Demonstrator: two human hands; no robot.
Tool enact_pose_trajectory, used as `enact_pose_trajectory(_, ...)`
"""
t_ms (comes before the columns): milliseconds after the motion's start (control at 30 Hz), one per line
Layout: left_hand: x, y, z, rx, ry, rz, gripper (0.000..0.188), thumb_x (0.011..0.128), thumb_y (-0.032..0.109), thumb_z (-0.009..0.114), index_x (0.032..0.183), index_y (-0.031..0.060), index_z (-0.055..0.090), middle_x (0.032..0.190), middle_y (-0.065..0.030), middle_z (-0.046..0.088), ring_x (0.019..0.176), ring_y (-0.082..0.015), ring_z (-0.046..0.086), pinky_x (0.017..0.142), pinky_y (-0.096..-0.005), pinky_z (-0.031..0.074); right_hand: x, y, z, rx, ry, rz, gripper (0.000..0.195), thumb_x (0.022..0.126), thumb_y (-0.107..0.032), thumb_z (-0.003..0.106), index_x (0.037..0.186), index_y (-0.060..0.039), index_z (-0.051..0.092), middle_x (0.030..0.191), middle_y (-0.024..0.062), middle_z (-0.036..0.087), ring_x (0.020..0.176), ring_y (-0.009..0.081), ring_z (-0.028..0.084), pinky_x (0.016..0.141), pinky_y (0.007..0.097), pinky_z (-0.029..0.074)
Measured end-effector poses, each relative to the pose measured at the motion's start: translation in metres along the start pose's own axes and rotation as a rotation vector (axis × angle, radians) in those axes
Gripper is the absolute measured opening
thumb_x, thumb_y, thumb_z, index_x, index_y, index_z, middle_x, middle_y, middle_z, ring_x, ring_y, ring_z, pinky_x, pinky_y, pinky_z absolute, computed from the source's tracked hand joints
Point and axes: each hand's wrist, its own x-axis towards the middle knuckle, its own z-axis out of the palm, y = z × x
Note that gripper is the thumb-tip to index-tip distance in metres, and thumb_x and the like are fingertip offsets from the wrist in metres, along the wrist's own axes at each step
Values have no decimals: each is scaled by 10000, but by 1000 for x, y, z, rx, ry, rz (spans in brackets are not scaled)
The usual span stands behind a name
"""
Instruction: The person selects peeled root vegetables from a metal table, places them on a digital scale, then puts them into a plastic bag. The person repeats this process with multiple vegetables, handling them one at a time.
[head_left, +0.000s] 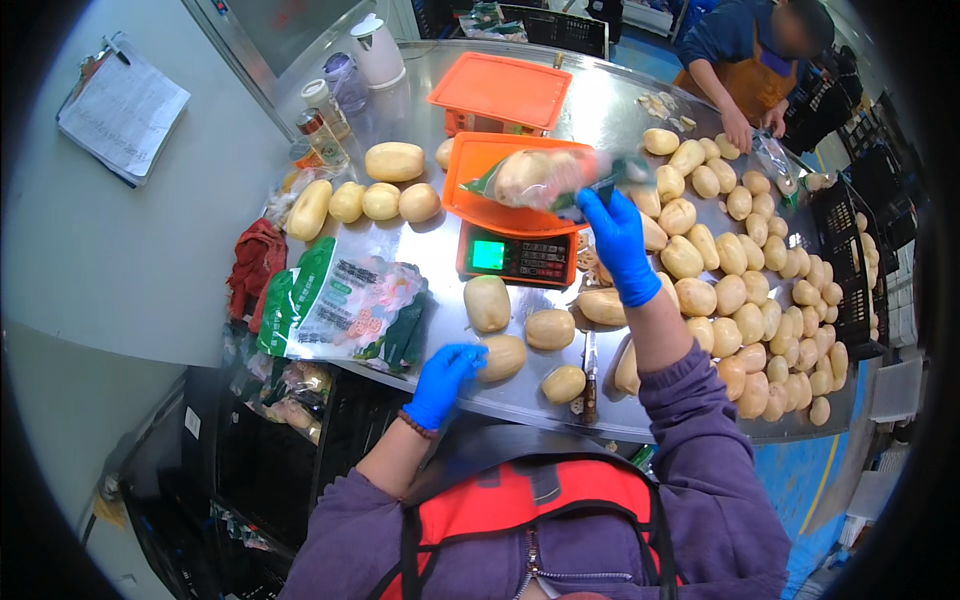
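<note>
My right hand (611, 240), in a blue glove, grips the gathered end of a clear and green plastic bag (525, 180) with lotus root pieces inside. The bag is over the orange pan (469, 161) of a digital scale (517, 256) with a lit green display; whether it rests on the pan or hangs just above I cannot tell. My left hand (442, 382), also blue-gloved, has its fingers curled beside a lotus root section (504, 358); contact is unclear. Near it lie more sections (487, 304) and a knife (590, 375) with a brown handle.
Printed green packaging bags (345, 307) lie at the table's left, beside a red cloth (255, 262). Many lotus root sections (731, 296) cover the right side. Behind stand a second orange scale (502, 86), jars (322, 135) and a white kettle (377, 52). A co-worker (742, 75) handles a bag far right.
</note>
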Motion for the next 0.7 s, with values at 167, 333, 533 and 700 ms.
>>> enact_pose_trajectory(167,33,82,22,460,191,672,856,814,213,813,1498,2,344,1475,-166,434,1327,-276,458,1091,-430,401,33,-113,39,141,-207,-79,130,924,-115,677,944,11,701,867,83,699,787,134,696,670,274,553)
enact_pose_trajectory(333,33,149,72,290,62,531,630,858,224,789,1386,23,510,1230,-113,649,1119,-208,620,948,-365,500,6,-146,72,169,-414,23,224,935,-219,682,942,4,704,789,55,697,739,86,642,667,273,525)
enact_pose_trajectory(533,23,154,24,70,110,453,244,970,133,645,1192,34,668,1054,-29,696,951,-110,638,839,-289,523,0,-142,62,145,-502,-213,235,971,-227,631,982,-7,712,886,74,697,817,148,651,744,298,521)
enact_pose_trajectory(700,10,160,11,-437,128,357,357,986,182,618,1291,-1,593,1203,-89,657,1056,-176,655,894,-319,548,-12,-111,53,535,-101,-63,367,993,-257,593,1265,-11,607,1159,117,659,1101,214,622,951,338,486)
